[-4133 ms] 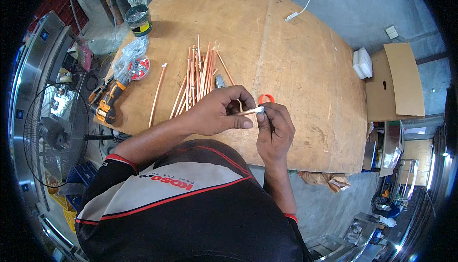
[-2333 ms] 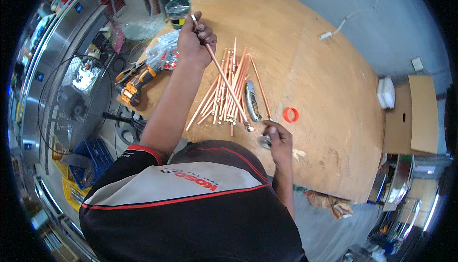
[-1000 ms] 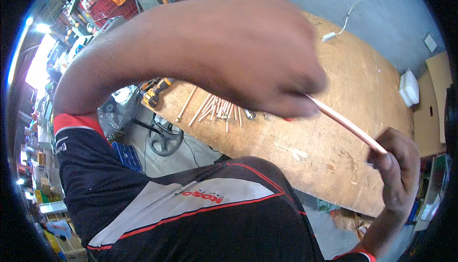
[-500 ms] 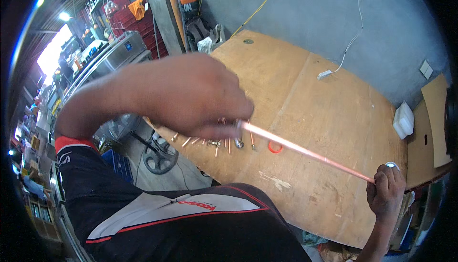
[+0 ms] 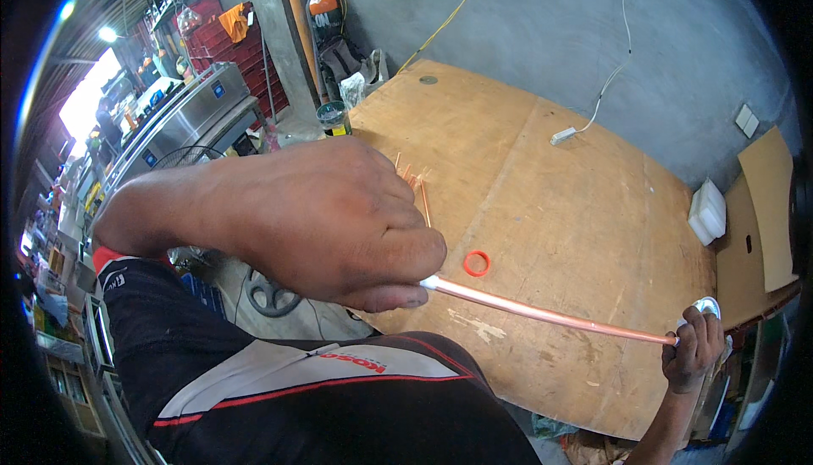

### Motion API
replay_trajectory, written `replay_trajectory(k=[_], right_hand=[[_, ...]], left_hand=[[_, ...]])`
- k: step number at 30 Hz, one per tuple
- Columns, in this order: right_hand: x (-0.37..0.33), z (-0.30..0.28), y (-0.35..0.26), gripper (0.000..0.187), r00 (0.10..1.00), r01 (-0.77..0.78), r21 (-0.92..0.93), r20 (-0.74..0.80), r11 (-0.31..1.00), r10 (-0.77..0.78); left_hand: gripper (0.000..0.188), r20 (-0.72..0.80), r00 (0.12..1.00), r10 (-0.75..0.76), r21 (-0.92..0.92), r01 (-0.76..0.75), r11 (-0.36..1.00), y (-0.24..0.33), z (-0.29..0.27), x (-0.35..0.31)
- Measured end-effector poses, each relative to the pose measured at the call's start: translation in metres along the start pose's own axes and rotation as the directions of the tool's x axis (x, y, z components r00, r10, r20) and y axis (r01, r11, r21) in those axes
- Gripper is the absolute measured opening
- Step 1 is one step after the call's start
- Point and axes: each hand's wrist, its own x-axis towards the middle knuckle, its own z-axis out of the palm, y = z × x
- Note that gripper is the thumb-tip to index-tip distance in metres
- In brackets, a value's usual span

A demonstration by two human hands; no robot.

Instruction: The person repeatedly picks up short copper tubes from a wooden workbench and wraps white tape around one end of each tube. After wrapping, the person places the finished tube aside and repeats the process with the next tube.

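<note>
A long copper tube [image 5: 542, 314] spans the space between my two hands, above the wooden table. My left hand [image 5: 364, 224], large in the middle of the view, is closed in a fist round its left end. A short pale stretch of the tube shows just beside the fingers. At the lower right my right hand [image 5: 694, 348] grips the other end with curled fingers. A round whitish-silver object [image 5: 707, 306] shows just behind that hand; whether the hand touches it I cannot tell. Several thin copper pieces [image 5: 413, 179] lie on the table, partly hidden by my left hand.
A red ring [image 5: 477, 263] lies on the wooden table [image 5: 576, 211]. A white cable with a small box [image 5: 562, 136] comes down the grey wall. White containers [image 5: 708, 213] and cardboard [image 5: 766, 219] stand at the right. A jar [image 5: 334, 118] is by the far left corner.
My left hand has moved down with the tube's end, so the tube lies flatter and looks slightly bowed. My right hand has dropped a little. The view has shifted slightly.
</note>
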Motion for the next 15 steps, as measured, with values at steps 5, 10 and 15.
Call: replay_trajectory(k=[5,10,15], right_hand=[[0.005,0.032,0.0,0.034,0.999,-0.006,0.064,-0.054,0.998,0.01],[-0.069,0.093,-0.067,0.037,0.869,-0.483,0.339,0.075,0.807,0.489],[-0.166,0.178,-0.172,0.043,0.12,-0.887,0.411,0.642,-0.208,0.757]], left_hand=[[0.028,0.045,0.992,-0.117,0.031,0.116,0.993,-0.015,0.006,-0.002],[0.037,-0.069,0.791,-0.608,-0.239,0.579,0.78,-0.097,0.072,-0.076],[0.036,-0.156,-0.003,-0.988,-0.704,0.702,0.109,-0.124,0.27,-0.252]])
